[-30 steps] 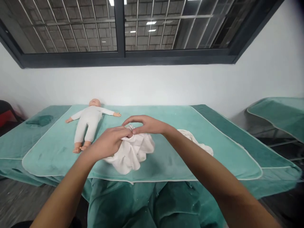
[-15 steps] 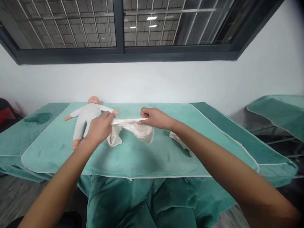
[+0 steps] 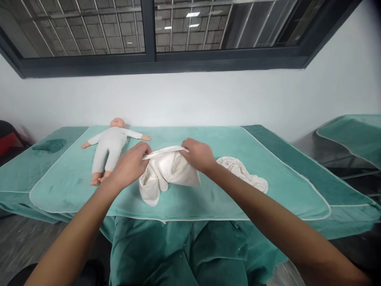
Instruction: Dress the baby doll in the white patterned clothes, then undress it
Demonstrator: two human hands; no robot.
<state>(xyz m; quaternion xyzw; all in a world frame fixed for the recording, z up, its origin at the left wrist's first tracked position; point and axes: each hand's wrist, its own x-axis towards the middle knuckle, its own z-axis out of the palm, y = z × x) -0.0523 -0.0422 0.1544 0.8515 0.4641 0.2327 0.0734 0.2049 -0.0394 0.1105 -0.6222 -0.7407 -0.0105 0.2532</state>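
White cloth is held up by one edge over the green mat, near the middle, to the right of the doll. Edge is pinched at its left end by the left hand and at its right end by the right hand; fingers are closed narrow on it at both ends, though the left fingertips are partly hidden. Strip between the hands is drawn out, slightly bowed.

Progress, as judged: edge is found and gripped, so the opening-out looks partly done. Below the edge the cloth is left bunched, with folds and a loose lobe hanging on the left side. Not yet spread or laid flat. Whether its lowest part is touching the mat cannot be told.

Second white cloth is left crumpled on the mat beyond the right forearm, partly covered by it from this view; held by neither hand, looks unworked. Doll is laid on its back, arms out, white-covered, feet bare; not being handled.
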